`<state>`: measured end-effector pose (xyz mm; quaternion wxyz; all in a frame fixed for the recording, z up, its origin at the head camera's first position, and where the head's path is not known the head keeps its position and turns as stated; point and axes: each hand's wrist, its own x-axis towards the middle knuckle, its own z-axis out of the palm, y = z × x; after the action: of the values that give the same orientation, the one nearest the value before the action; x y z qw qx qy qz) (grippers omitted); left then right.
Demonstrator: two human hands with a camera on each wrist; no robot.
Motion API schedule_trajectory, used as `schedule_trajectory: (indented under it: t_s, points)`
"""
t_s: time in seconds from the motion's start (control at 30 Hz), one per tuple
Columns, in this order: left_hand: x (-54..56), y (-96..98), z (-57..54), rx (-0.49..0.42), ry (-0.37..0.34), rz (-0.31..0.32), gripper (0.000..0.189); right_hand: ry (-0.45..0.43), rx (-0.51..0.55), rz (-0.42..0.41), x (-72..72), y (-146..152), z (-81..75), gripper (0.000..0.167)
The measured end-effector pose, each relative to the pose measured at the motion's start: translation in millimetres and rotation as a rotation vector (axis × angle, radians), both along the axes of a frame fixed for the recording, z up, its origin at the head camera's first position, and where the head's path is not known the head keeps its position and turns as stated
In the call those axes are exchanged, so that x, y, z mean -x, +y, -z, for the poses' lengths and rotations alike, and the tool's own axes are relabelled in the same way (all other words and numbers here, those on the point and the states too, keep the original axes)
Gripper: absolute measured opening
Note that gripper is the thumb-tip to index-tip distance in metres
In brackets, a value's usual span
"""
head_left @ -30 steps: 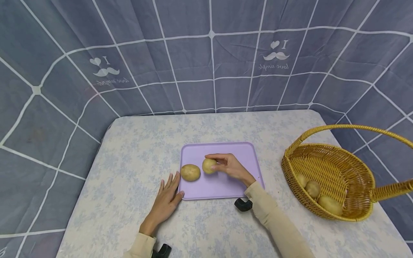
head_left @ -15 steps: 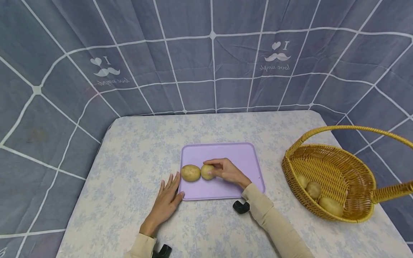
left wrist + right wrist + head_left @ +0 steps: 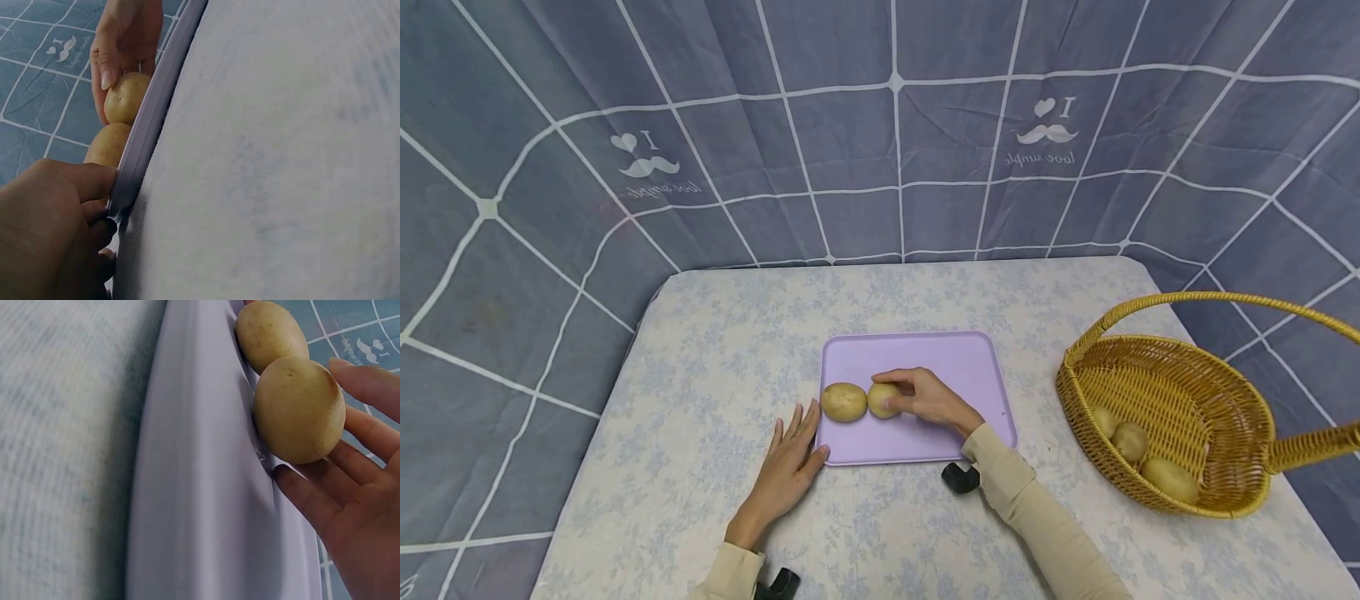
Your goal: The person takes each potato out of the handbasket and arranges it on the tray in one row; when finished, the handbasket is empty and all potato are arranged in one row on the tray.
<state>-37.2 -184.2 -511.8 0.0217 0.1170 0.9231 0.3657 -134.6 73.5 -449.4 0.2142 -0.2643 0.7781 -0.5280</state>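
Observation:
My right hand (image 3: 931, 398) holds a rounded yellow potato (image 3: 878, 401) on the lilac tray (image 3: 951, 357), thumb on its near side and fingers on the far side. Right beside it, to the left, lies a larger oval potato (image 3: 843, 403). In the right wrist view the held potato (image 3: 299, 411) overlaps the other potato (image 3: 269, 334). My left hand (image 3: 784, 467) rests flat with spread fingers on the table, its fingertips and thumb at the tray's left edge. The left wrist view has that hand (image 3: 53, 219) against the tray's side (image 3: 140, 134).
A yellow wicker basket (image 3: 1247, 500) with a tall handle (image 3: 1210, 295) stands at the right, several potatoes (image 3: 1168, 479) inside. A floral cloth (image 3: 737, 333) covers the table. Behind it hangs a blue-grey checked curtain (image 3: 850, 142). Black wrist mounts (image 3: 961, 477) show under the sleeves.
My right hand has moved slightly left and toward me, bringing the rounded potato up against the oval one. Over the last half second it has stayed still. The left hand has not moved.

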Motion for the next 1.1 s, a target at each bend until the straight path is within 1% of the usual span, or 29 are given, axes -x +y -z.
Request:
schedule_trajectory:
  t_s: [0.13, 0.27, 0.37, 0.47, 0.7, 0.9, 1.0, 1.1]
  points:
    - [0.7, -0.2, 0.2, 0.008, -0.001, 0.0, 0.065, 0.021, 0.0, -0.002, 0.4, -2, -0.4, 0.043]
    - [1.3, -0.5, 0.7, 0.011, 0.008, 0.0, 0.065, 0.029, -0.007, 0.015, 8.2, -3, 16.7, 0.044]
    - [1.0, -0.3, 0.4, 0.006, 0.006, -0.002, 0.065, 0.017, -0.004, 0.027, 14.9, -4, 31.6, 0.044]
    - [0.7, -0.1, 0.2, 0.004, 0.004, -0.004, 0.065, 0.017, 0.002, 0.031, 17.5, -4, 35.1, 0.044]
    - [0.1, 0.2, -0.3, 0.002, 0.003, -0.004, 0.064, 0.048, 0.034, 0.015, 20.4, -4, 34.7, 0.044]
    - [-0.2, 0.2, 0.1, 0.004, 0.001, -0.002, 0.064, 0.041, 0.044, 0.014, 22.6, -4, 32.9, 0.044]
    - [-0.2, 0.4, -0.5, 0.001, 0.001, -0.004, 0.064, 0.05, 0.045, 0.02, 22.4, 1, 29.2, 0.045]
    - [-0.5, 0.4, -1.4, -0.003, 0.001, -0.006, 0.064, 0.065, 0.064, 0.042, 21.7, 10, 21.8, 0.047]
